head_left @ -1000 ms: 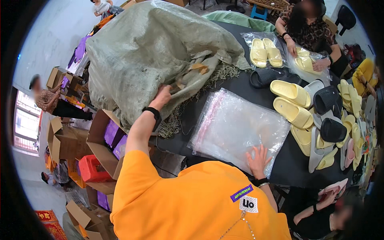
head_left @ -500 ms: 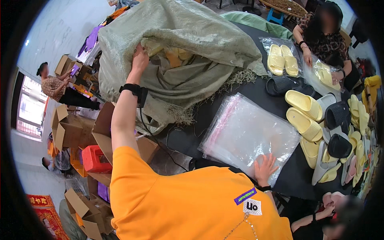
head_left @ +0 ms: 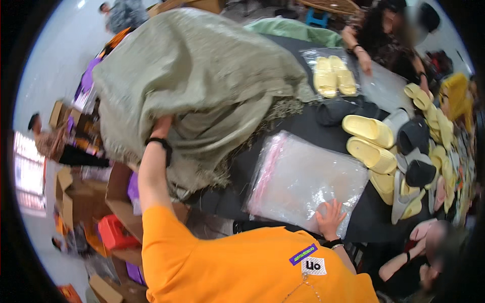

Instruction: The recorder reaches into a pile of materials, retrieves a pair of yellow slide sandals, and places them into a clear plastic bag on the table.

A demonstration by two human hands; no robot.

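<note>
Black table (head_left: 361, 224) runs under a huge grey-green woven sack (head_left: 202, 55), which is all slumped folds with a frayed lower edge. Well off to the sack's right there's a messy heap of loose slippers (head_left: 371, 154), mostly pale yellow plus some grey and black ones. Closer in, on the sack's near right side, lies a flat stack of clear plastic bags (head_left: 303, 177) with a pinkish strip down one edge. Just beside the sack's right end: a bagged yellow pair (head_left: 326, 78). The person's left hand (head_left: 162, 124) is stuck into a sack fold, fingers hidden, so can't tell if it's gripping anything. Their right hand (head_left: 330, 218), right of the sack, rests spread out on the stack's near corner.
</note>
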